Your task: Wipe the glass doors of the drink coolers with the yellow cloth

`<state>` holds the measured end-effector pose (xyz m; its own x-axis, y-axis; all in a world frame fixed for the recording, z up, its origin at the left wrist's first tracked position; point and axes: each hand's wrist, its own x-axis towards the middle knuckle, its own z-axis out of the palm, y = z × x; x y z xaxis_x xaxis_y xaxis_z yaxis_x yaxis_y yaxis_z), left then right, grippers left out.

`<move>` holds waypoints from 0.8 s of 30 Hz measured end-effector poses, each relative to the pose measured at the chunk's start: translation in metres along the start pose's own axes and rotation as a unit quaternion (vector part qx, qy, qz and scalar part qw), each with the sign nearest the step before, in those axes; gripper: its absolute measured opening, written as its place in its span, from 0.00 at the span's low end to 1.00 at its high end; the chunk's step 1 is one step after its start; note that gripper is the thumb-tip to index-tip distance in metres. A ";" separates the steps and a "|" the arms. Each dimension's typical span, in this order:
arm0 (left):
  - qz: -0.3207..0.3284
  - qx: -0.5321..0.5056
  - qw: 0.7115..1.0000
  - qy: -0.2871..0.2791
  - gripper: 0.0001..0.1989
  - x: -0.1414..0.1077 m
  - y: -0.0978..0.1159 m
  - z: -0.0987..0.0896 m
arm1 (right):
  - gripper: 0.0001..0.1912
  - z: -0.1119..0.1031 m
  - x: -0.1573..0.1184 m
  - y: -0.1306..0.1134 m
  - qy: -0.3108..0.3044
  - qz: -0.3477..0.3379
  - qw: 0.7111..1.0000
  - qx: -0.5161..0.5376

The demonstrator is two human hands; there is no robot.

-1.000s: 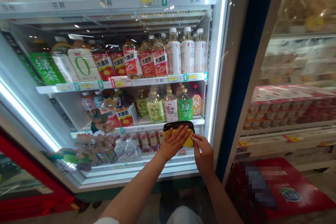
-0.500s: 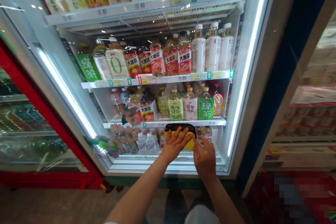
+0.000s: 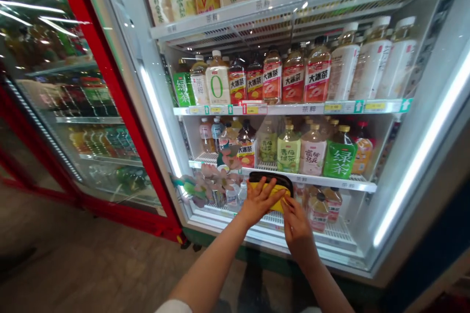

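Observation:
My left hand (image 3: 257,204) lies flat with its fingers spread on a yellow cloth (image 3: 276,205) with a thick black edge. The cloth appears pressed against the glass front of a lit drinks fridge. At the cloth's lower right side, my right hand (image 3: 296,229) has its fingers closed on the cloth; the palm side is partly hidden. Behind the cloth is the front rail of a low shelf (image 3: 350,186). Just above stand a yellow-green tea bottle (image 3: 288,154), a pink-labelled bottle (image 3: 313,152) and a green tea bottle (image 3: 341,157).
Pink flower decorations (image 3: 216,178) show on the glass left of my hands. Higher shelves hold rows of bottles (image 3: 317,76). A red-framed fridge (image 3: 105,88) stands to the left. Bright light strips (image 3: 411,171) line the sides, and brown floor (image 3: 121,259) lies below.
The view has turned left and come nearer the fridge. My hands have drawn closer together on the cloth, with the right fingers now reaching over its right part.

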<state>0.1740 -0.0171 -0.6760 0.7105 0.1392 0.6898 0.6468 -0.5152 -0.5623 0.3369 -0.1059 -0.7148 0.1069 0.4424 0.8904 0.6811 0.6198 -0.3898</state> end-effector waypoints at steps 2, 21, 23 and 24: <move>0.021 -0.005 1.000 0.015 0.34 0.005 -0.010 -0.001 | 0.24 0.001 0.002 0.000 0.004 -0.004 1.000 -0.006; -0.099 -0.086 0.991 -0.030 0.37 -0.049 -0.045 -0.020 | 0.39 0.075 0.017 -0.037 -0.031 -0.096 0.990 -0.104; -0.125 -0.079 0.989 -0.026 0.38 -0.057 -0.056 -0.023 | 0.40 0.094 0.025 -0.047 -0.039 -0.102 0.988 -0.108; -0.144 -0.078 0.986 -0.026 0.39 -0.066 -0.059 -0.023 | 0.40 0.104 0.024 -0.051 -0.048 -0.103 0.987 -0.115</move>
<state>0.0824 -0.0155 -0.6774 0.5188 0.3394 0.7847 0.7768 -0.5705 -0.2668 0.2295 -0.0596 -0.6977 -0.1125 0.3881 0.9147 0.8288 0.5445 -0.1291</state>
